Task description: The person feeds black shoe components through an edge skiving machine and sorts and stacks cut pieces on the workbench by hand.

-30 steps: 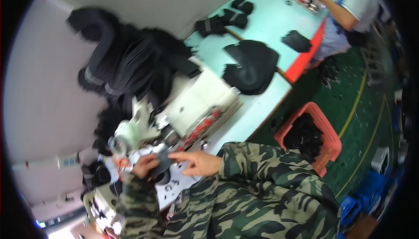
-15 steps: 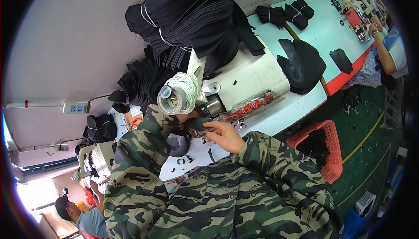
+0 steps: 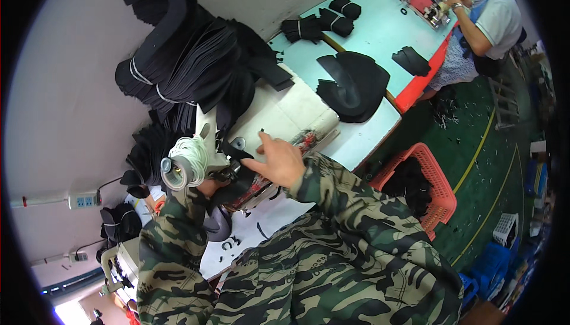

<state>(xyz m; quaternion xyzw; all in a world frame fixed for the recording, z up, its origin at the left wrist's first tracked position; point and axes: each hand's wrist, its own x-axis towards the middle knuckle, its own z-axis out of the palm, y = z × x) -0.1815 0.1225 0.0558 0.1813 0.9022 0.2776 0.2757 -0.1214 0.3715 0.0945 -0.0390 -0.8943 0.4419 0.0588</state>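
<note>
The right hand (image 3: 280,160) has moved up over the machine (image 3: 285,108), fingers spread wide; beside it, the left hand (image 3: 208,187), grip impossible to tell, perhaps steadies the black piece (image 3: 233,192).

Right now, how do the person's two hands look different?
The right hand shows clearly; the left hand is partly hidden near the spool of white cord.
The right hand has two fingers spread apart; the left hand's fingers are too hidden to tell.
Both hands are bare, come out of camouflage sleeves and are near the sewing machine.
</note>
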